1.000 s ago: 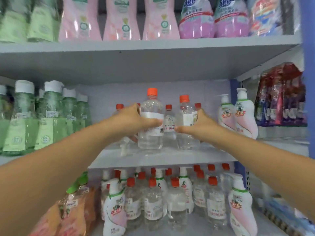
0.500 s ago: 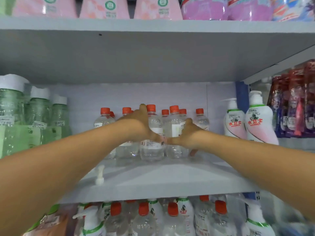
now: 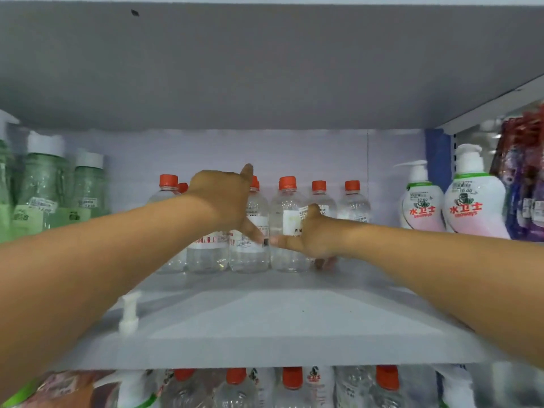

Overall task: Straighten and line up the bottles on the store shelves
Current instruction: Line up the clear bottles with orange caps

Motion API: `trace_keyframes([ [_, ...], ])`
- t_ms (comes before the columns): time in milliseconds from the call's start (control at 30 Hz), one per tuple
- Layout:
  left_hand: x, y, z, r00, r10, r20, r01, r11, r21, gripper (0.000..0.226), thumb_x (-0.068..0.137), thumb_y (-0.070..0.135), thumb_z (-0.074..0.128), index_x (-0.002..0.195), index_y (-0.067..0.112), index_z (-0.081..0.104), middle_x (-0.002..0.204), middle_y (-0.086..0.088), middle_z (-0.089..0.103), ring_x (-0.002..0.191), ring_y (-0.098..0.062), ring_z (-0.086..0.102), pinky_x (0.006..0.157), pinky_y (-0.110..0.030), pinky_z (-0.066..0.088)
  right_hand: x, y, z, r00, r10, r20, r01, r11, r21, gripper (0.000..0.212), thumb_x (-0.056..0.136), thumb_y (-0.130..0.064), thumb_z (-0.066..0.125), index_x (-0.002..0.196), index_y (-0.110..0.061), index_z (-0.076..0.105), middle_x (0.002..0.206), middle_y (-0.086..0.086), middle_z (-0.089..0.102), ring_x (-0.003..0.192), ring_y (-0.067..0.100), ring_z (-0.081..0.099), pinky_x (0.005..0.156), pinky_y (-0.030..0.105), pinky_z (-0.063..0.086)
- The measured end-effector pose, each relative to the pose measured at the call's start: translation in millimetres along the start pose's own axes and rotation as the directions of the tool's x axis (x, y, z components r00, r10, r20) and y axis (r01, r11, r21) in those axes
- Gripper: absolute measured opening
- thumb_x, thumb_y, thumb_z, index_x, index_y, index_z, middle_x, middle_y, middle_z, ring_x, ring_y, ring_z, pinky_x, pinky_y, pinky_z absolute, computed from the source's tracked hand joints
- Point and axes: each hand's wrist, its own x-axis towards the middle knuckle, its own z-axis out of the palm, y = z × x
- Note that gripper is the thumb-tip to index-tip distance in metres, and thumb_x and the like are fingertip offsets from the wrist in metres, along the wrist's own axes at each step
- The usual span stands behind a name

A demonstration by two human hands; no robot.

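A: Fingers of the left hand (image 3: 226,203) are curled round a clear bottle (image 3: 250,231) with an orange cap; thumb (image 3: 254,232) is laid across its label, one finger (image 3: 246,172) is raised past the cap.

B: Right hand (image 3: 313,237)?

A: A second clear bottle (image 3: 287,228) is gripped low down, thumb (image 3: 284,241) pointed left across the label, fingertips (image 3: 325,262) seen through the plastic near the base. Thumb tips are almost met between the two bottles.

B: Bottle position?

A: Both are stood upright, side by side, deep on the grey middle shelf (image 3: 265,319), in a row of like orange-capped bottles (image 3: 351,198) against the back wall. Whether the bases are lifted cannot be told.

B: Surroundings?

A: Green bottles (image 3: 44,184) with white caps are seen at left, pink-and-white pump bottles (image 3: 471,204) at right, with dark red and purple pouches (image 3: 527,184) beyond them. A loose white pump head (image 3: 129,315) is stood near the shelf's front left. More orange-capped bottles (image 3: 291,384) are seen on the shelf below. Image is somewhat blurred.
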Motion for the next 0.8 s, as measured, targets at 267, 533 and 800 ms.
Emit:
trace_keyframes([
  [267,23.7,-25.0,-15.0,0.994,0.099,-0.041,-0.107,0.888,-0.446,0.047,0.103,0.048,0.048,0.146,0.028,0.050,0.142,0.004,0.056,0.122,-0.018,0.052,0.096,-0.030,0.040,9.4,4.7,-86.6,0.959,-0.116,-0.258,0.195,0.930,0.310,0.045,0.099,-0.056,0.053,0.124,-0.018,0.061,0.115,-0.003,0.069,0.091,0.015,0.073,0.061,0.027,0.055],
  [533,35.0,-23.3,-11.8,0.997,0.047,0.061,-0.001,0.798,-0.603,0.025,0.099,0.039,0.061,0.118,0.027,0.071,0.108,0.006,0.071,0.101,-0.016,0.064,0.090,-0.032,0.051,39.3,5.1,-72.1,0.942,-0.242,-0.232,0.321,0.849,0.420,0.020,0.103,-0.027,0.059,0.119,-0.022,0.070,0.109,-0.001,0.076,0.093,0.012,0.073,0.080,0.030,0.062],
  [800,39.5,-17.8,-4.5,0.999,-0.041,-0.001,0.033,0.809,-0.587,0.036,0.093,0.051,0.068,0.103,0.017,0.077,0.099,-0.003,0.074,0.096,-0.021,0.068,0.090,-0.038,0.056,44.2,0.1,-61.1,0.921,-0.192,-0.340,0.327,0.854,0.404,0.019,0.098,-0.039,0.066,0.100,-0.021,0.070,0.096,-0.004,0.073,0.092,0.017,0.069,0.070,0.029,0.059],
])
